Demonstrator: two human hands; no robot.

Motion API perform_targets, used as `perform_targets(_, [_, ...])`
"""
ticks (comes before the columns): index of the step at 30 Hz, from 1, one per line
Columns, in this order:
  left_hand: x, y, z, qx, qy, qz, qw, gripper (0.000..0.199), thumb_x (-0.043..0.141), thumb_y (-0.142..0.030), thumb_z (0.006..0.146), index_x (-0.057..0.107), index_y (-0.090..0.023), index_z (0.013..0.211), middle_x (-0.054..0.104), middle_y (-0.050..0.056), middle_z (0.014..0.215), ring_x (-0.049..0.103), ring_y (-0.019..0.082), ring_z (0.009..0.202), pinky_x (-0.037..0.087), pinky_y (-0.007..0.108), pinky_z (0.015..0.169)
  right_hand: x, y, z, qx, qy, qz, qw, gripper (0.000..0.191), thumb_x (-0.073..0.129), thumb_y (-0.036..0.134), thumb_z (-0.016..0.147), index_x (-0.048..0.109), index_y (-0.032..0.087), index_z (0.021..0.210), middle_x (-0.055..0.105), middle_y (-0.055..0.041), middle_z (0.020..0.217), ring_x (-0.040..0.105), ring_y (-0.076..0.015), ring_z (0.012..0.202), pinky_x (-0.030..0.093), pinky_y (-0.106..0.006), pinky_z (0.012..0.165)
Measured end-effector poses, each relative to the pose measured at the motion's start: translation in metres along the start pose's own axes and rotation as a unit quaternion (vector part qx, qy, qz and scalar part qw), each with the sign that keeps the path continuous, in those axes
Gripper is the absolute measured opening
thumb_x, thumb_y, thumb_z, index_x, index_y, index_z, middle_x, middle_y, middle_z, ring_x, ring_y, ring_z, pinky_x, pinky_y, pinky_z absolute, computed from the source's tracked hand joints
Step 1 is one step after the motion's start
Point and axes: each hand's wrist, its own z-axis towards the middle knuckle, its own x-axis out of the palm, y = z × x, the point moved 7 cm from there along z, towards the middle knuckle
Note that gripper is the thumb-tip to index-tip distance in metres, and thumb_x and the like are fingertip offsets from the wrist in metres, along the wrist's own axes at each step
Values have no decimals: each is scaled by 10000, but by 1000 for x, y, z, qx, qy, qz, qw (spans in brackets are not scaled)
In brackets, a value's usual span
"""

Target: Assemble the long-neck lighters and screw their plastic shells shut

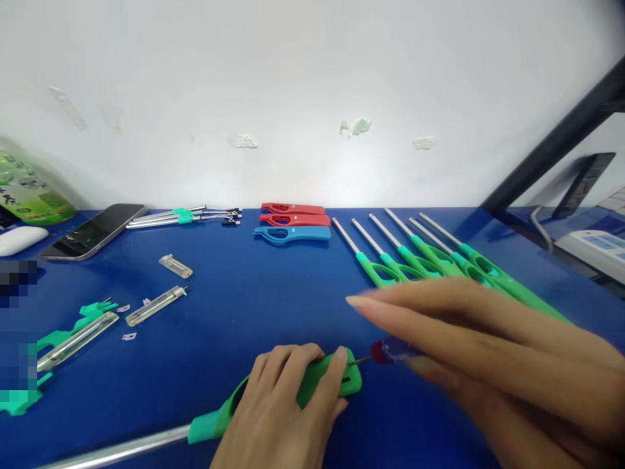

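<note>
My left hand [288, 404] is wrapped over the green handle of a lighter [352, 381] and presses it on the blue table. The lighter's metal tube [127, 449] points to the lower left. In my right hand [488, 352], slightly blurred, is a screwdriver [381, 352] with a red and clear handle. Its thin shaft reaches the right end of the green handle, near a dark slot. Whether the tip sits in a screw is too small to tell.
Several green lighters [430, 260] lie at the back right. Red handles [295, 219] and a blue handle [307, 233] lie at back centre. Metal tubes [166, 221], a phone [95, 231], clear fluid tanks [156, 306] and teal parts [92, 314] are on the left.
</note>
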Motion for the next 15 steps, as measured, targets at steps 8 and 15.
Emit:
perform_targets(8, [1,-1,-1,29,-16,23,999,434,503,-253,1098,537,-275,1530,731,54,1283,718,266,1102,651,423,864,-8,-9,6,32,-31,13,999,352,773,434,938,760,509,1281,754,18,918,780,-204,834,637,-254,576])
perform_targets(15, [-2,-6,1,17,-31,22,999,404,483,-266,1107,564,-275,1503,728,57,1295,702,277,1138,625,451,903,-1,2,17,24,-18,26,999,386,793,433,916,765,460,1299,771,-9,1037,786,-251,976,680,-312,706])
